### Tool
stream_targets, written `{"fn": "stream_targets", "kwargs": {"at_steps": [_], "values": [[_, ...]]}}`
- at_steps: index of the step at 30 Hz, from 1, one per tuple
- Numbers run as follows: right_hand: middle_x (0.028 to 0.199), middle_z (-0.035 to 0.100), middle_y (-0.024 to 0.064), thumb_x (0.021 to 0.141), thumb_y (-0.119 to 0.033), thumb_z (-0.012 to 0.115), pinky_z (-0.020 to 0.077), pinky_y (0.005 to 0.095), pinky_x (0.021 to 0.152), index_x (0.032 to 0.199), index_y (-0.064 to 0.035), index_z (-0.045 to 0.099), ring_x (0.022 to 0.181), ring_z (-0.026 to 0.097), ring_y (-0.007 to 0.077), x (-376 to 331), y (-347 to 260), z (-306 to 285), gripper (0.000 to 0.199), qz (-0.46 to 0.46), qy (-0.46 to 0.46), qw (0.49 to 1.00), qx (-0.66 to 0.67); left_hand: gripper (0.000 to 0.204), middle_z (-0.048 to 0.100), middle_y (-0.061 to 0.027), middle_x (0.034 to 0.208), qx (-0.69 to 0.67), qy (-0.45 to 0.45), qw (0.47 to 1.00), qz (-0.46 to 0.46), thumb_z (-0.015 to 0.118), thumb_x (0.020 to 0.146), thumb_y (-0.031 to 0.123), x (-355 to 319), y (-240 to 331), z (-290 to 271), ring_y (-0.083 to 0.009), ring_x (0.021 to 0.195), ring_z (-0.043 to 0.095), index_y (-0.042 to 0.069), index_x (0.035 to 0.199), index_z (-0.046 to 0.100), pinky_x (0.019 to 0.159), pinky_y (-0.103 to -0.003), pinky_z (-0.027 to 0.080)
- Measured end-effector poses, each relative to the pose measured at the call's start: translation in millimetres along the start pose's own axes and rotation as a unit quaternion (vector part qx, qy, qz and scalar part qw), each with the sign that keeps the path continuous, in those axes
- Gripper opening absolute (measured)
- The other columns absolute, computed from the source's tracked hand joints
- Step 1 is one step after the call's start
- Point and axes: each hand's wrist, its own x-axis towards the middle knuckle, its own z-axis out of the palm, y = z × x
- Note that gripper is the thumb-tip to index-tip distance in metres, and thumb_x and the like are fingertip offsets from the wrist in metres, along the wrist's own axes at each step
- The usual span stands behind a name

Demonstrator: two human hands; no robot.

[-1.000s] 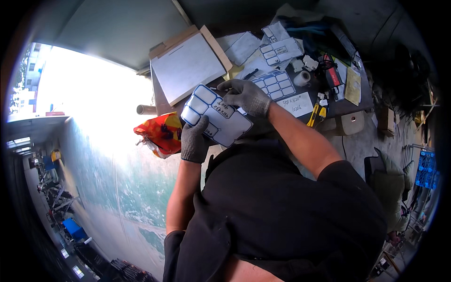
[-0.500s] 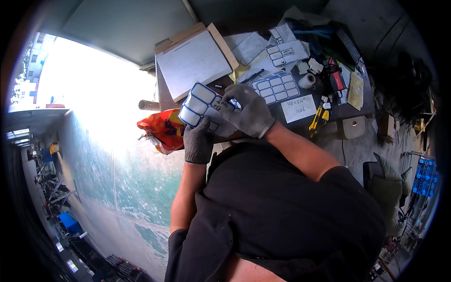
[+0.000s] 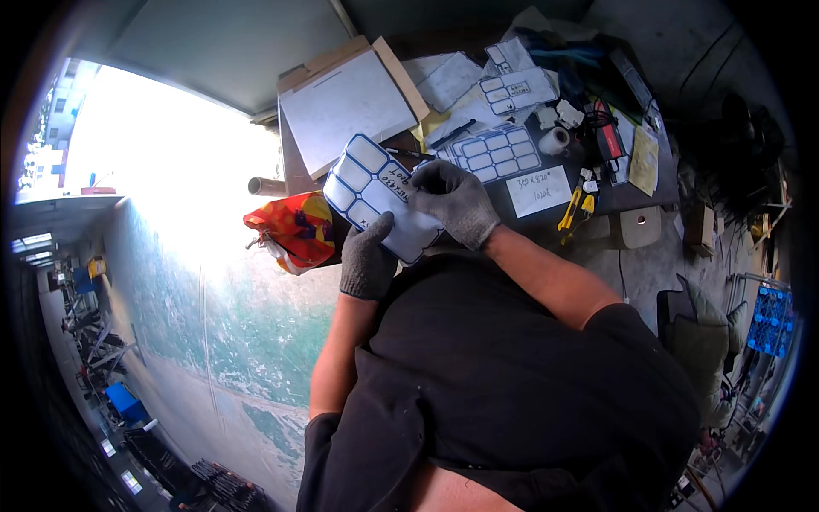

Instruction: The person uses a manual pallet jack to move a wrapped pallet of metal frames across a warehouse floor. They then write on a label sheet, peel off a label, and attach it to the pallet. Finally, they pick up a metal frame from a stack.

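A sheet of white labels with blue borders (image 3: 359,182) is held up in front of my body, with dark handwriting on some labels. My left hand (image 3: 368,259), in a grey knitted glove, grips its lower edge with the thumb on top. At the sheet's right side is my right hand (image 3: 456,200), also gloved in grey, its thumb and fingers pinched together. Whether a peeled label lies between those fingertips is hidden. Just beyond the sheet a dark pen (image 3: 409,154) lies on the table.
On the dark table are an open cardboard box (image 3: 350,107), more label sheets (image 3: 500,155), a handwritten paper (image 3: 539,190), a white roll (image 3: 554,141), a yellow cutter (image 3: 570,211) and a red-and-black device (image 3: 607,141). A red-orange bag (image 3: 294,232) sits at the table's left edge.
The label sheet has turned flatter toward me, so more of its writing and lower part shows. My right hand has shifted slightly along its right side. My left hand still grips it.
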Motion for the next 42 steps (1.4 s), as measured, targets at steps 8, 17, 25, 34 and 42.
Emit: {"fn": "stream_targets", "kwargs": {"at_steps": [8, 17, 25, 34, 42], "values": [[0.111, 0.078, 0.0137, 0.086, -0.028, 0.089, 0.062, 0.0427, 0.096, 0.116, -0.0112, 0.078, 0.105, 0.078, 0.0313, -13.9, -2.7, 2.7, 0.036, -0.297, 0.086, 0.91, -0.274, 0.037, 0.076, -0.017, 0.133, 0.058, 0.042, 0.997, 0.037, 0.071, 0.105, 0.001, 1.7, 0.4, 4.4, -0.0304, 0.121, 0.075, -0.008, 0.141, 0.064, 0.108, -0.045, 0.06], [0.119, 0.079, 0.011, 0.087, -0.021, 0.089, 0.0626, 0.038, 0.095, 0.123, -0.0051, 0.077, 0.108, 0.077, 0.0231, -20.4, -30.2, 2.0, 0.041, -0.045, -0.017, 0.978, -0.201, 0.039, 0.077, -0.0159, 0.131, 0.124, 0.012, 0.989, 0.077, 0.074, 0.102, -0.001, 0.9, -4.6, -5.3, -0.0284, 0.119, 0.076, -0.009, 0.139, 0.065, 0.107, -0.042, 0.06], [0.121, 0.079, 0.0062, 0.09, -0.009, 0.087, 0.0608, 0.0317, 0.098, 0.127, -0.005, 0.076, 0.108, 0.073, 0.0151, -9.0, -18.8, -5.0, 0.039, 0.066, -0.024, 0.991, 0.114, 0.038, 0.075, -0.0193, 0.134, 0.059, 0.034, 0.996, 0.063, 0.072, 0.103, -0.002, -3.5, 0.3, 2.5, -0.0318, 0.123, 0.075, -0.01, 0.14, 0.063, 0.109, -0.044, 0.06], [0.113, 0.08, 0.0064, 0.098, -0.017, 0.083, 0.061, 0.0313, 0.093, 0.122, -0.0053, 0.081, 0.102, 0.074, 0.0128, -10.0, -14.1, 0.3, 0.027, 0.042, -0.023, 0.997, 0.058, 0.039, 0.074, -0.018, 0.133, 0.049, 0.048, 0.997, 0.038, 0.068, 0.104, -0.004, -7.0, 5.2, 8.6, -0.0319, 0.121, 0.075, -0.007, 0.142, 0.061, 0.108, -0.045, 0.061], [0.104, 0.08, 0.0111, 0.094, -0.02, 0.086, 0.0626, 0.0348, 0.088, 0.117, -0.0037, 0.081, 0.096, 0.078, 0.0201, -20.5, -26.2, 8.1, 0.028, -0.18, -0.02, 0.962, -0.206, 0.034, 0.076, -0.0157, 0.128, 0.102, 0.014, 0.992, 0.069, 0.067, 0.105, -0.002, -3.0, 2.9, -2.2, -0.0298, 0.115, 0.076, -0.006, 0.138, 0.066, 0.104, -0.045, 0.062]]}}
